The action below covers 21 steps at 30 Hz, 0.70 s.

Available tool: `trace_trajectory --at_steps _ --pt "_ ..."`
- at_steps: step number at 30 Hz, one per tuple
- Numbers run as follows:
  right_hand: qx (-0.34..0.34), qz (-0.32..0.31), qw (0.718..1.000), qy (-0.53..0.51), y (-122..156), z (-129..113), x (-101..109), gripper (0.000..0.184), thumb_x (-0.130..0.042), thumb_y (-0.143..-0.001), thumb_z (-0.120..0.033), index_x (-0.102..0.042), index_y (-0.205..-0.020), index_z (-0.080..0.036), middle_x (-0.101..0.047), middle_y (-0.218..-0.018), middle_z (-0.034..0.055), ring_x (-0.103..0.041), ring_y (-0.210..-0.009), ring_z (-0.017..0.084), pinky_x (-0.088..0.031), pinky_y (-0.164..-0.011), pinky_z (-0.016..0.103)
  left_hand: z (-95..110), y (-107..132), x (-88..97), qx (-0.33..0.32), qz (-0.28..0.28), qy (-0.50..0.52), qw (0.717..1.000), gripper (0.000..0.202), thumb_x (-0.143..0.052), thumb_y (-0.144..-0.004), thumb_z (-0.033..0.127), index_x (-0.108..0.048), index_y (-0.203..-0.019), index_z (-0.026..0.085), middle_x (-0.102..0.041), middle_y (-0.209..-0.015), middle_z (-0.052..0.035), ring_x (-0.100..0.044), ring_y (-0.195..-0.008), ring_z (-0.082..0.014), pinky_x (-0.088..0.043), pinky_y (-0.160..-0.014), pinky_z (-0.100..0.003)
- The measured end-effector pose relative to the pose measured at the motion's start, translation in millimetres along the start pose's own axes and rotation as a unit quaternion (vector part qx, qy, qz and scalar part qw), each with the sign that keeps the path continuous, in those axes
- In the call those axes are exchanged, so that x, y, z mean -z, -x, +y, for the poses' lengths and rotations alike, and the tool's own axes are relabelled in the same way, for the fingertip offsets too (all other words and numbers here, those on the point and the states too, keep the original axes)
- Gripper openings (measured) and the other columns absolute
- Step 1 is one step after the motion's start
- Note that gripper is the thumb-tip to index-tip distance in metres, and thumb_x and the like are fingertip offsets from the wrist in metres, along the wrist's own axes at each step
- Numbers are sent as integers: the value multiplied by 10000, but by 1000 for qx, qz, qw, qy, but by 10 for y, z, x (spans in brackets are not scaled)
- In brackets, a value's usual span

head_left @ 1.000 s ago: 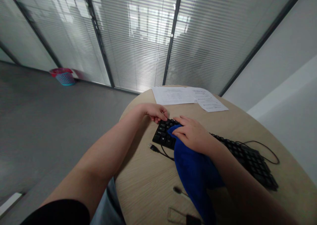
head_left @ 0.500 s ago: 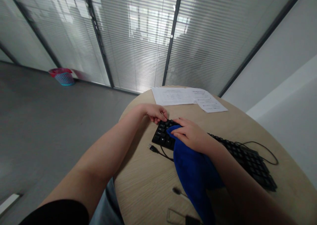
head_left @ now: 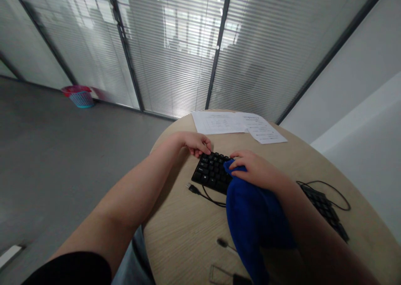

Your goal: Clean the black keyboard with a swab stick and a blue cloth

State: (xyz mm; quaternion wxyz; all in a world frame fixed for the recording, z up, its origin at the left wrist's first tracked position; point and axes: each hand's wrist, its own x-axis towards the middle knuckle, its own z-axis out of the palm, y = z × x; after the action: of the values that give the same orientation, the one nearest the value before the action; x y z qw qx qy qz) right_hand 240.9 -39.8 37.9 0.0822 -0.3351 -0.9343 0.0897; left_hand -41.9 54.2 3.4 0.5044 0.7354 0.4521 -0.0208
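Note:
A black keyboard (head_left: 213, 170) lies across the wooden table, its middle covered by my right forearm and a blue cloth (head_left: 250, 209). My left hand (head_left: 198, 144) grips the keyboard's far left corner, fingers curled on its edge. On the keys just right of it, my right hand (head_left: 253, 168) presses a bunched end of the cloth under its fingers. The rest of the cloth drapes toward me over the table's near side. A black cable with a USB plug (head_left: 193, 189) lies in front of the keyboard's left end.
Printed paper sheets (head_left: 219, 122) lie at the table's far edge. A small black-headed brush (head_left: 222, 243) and a thin frame-like object (head_left: 221, 274) are near me. A looped cable (head_left: 343, 197) lies at right. A red and blue basket (head_left: 80, 97) stands on the floor.
My right hand has slid to the right along the keys with the cloth, uncovering more keys at the left end. My left hand has stayed at the keyboard's corner.

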Motion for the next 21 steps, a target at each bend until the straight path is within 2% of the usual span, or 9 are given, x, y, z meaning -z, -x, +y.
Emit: trace_trajectory --at_steps 8,12,16,21 --pt "33 -2 997 -68 -8 -7 -122 247 -692 -863 -240 -786 -1086 -286 -606 -1410 85 -580 -1270 268 -417 -1117 494 48 38 -21 15 3 21 1000 396 -744 -731 469 -610 -1004 214 -599 -624 24 -605 -578 -132 -458 -495 -199" --pt "43 16 998 -48 -34 -43 -138 187 -660 -888 -234 -804 -1006 -252 -632 -1366 112 -588 -1254 273 -428 -1106 494 56 43 -20 19 5 24 1000 396 -745 -733 458 -605 -1012 215 -601 -622 27 -608 -575 -132 -459 -495 -199" --pt "57 16 998 -27 -45 -107 -104 190 -628 -903 -215 -813 -907 -257 -655 -1327 100 -603 -1219 274 -444 -1088 499 31 30 -12 11 4 12 1000 428 -736 -734 482 -627 -1050 214 -614 -632 15 -625 -602 -149 -481 -516 -221" --pt "58 43 997 0 -68 -138 -153 186 -632 -910 -216 -811 -944 -252 -639 -1341 98 -582 -1235 270 -434 -1098 490 10 12 -10 5 7 6 1000 448 -730 -738 494 -628 -1074 216 -617 -638 16 -631 -606 -150 -486 -515 -222"
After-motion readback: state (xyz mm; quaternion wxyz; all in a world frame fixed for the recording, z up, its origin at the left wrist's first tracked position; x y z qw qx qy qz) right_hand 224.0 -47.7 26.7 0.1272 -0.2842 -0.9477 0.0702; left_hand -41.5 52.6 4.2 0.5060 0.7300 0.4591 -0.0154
